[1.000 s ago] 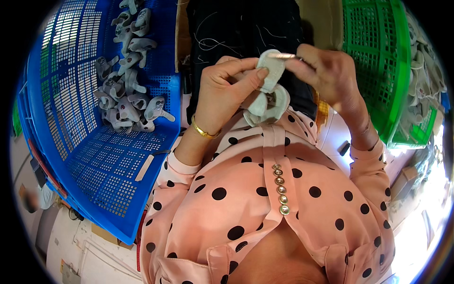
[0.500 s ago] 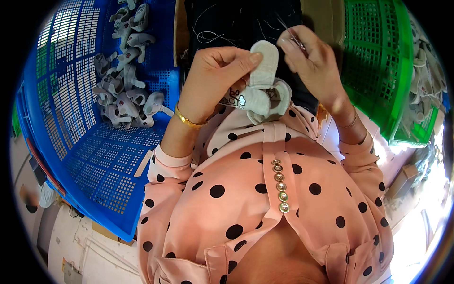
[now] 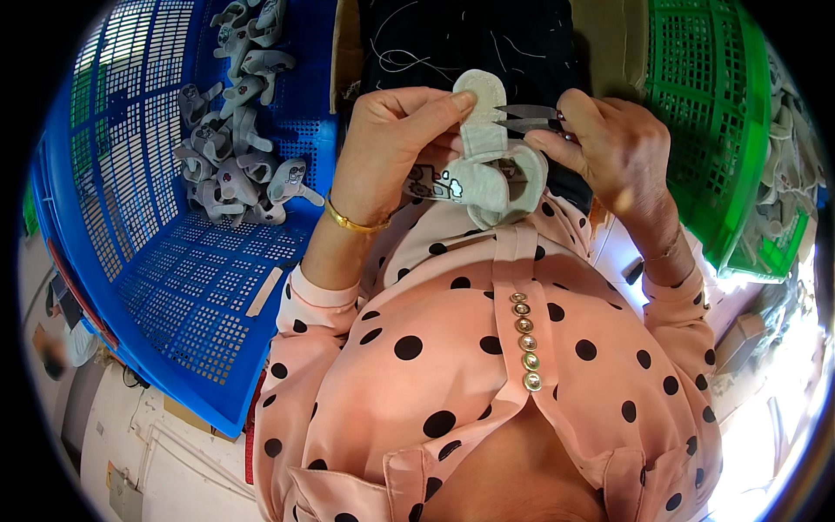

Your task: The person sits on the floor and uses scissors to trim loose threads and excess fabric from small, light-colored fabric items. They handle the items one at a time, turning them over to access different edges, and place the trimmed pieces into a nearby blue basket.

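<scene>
My left hand (image 3: pixel 391 143) pinches the rounded flap of a small pale cloth piece (image 3: pixel 487 187), which looks like a little shoe upper with a dark printed pattern. The flap stands up between thumb and fingers, and the looped body hangs below it. In my right hand (image 3: pixel 613 161) is a small pair of scissors (image 3: pixel 539 122), fingers closed round the handles. Their blades are parted and point left, with the tips at the flap's right edge. Whether they catch a thread there is too small to tell.
On my left, a blue plastic basket (image 3: pixel 200 322) contains several similar grey cloth pieces (image 3: pixel 235 174). A green plastic basket (image 3: pixel 704 130) stands on my right, with more such pieces (image 3: pixel 787 165) beyond it. Loose thread ends (image 3: pixel 396 61) lie on my dark-clad lap.
My right hand has turned and come down, bringing the scissors from pointing up and away to the flap's right edge with blades parted. My left hand keeps its pinch on the cloth piece.
</scene>
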Motion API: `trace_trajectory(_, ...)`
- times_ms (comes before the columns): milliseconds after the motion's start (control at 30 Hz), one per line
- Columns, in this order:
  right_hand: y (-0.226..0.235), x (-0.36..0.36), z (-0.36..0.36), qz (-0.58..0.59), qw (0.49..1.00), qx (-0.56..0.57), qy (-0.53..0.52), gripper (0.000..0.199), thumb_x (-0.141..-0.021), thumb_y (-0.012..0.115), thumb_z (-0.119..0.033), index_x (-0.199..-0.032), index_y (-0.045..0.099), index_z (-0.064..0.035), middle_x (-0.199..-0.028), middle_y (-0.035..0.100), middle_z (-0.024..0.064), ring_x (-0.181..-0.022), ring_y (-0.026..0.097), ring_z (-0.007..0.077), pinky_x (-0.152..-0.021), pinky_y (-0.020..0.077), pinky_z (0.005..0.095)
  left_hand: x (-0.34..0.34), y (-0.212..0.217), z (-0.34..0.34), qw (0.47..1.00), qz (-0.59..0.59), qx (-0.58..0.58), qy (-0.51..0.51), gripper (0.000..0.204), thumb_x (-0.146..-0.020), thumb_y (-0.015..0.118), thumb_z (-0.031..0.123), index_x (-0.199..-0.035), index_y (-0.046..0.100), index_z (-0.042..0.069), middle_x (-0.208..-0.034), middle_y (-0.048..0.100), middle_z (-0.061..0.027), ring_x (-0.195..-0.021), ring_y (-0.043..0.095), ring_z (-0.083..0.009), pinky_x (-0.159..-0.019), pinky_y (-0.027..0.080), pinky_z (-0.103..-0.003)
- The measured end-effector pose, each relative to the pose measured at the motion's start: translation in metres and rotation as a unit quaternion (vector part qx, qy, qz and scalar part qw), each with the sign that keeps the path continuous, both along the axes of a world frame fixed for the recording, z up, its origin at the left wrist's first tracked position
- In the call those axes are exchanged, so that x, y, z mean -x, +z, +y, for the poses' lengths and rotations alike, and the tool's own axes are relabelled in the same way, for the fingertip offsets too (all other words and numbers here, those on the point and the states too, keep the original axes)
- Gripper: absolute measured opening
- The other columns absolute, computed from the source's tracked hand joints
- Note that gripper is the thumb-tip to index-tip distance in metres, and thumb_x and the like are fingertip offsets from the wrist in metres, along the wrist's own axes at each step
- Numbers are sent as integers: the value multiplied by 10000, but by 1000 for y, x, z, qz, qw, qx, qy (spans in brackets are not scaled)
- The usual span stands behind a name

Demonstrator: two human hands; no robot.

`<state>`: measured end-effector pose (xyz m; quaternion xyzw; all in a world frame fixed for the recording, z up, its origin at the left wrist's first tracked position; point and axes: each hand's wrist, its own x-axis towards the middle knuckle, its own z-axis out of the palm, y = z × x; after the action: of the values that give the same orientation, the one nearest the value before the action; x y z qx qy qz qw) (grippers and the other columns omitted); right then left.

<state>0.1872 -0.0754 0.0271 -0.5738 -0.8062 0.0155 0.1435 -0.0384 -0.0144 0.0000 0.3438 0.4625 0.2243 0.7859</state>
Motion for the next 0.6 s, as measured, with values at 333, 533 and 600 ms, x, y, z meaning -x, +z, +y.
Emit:
trace_trajectory(333, 9, 2, 3, 6, 1000, -1, 16, 374, -706, 798, -324, -687, 496, -103, -538, 457, 49, -474, 469, 224, -456, 394, 325, 0, 3, -4, 1000, -10, 1, 15, 162, -862, 720, 188, -848, 716, 27, -689, 652, -19, -573, 623, -80, -528, 501, -195)
trace_trajectory(533, 2, -2, -1, -20, 999, 39, 18, 367, -781, 717, -415, -692, 519, -119, -538, 438, 27, -497, 524, 206, -458, 404, 326, -1, 1, -9, 999, -12, 20, 31, 171, -869, 710, 193, -867, 717, 22, -714, 679, -41, -576, 631, -93, -527, 496, -196)
trace_trajectory(600, -4, -2, -3, 72, 993, 94, -8, 336, -801, 714, -390, -741, 551, -102, -575, 483, 35, -528, 556, 215, -478, 425, 334, -2, 0, -12, 999, 0, 30, 34, 173, -874, 704, 193, -875, 717, 20, -732, 690, -49, -580, 635, -96, -534, 499, -196)
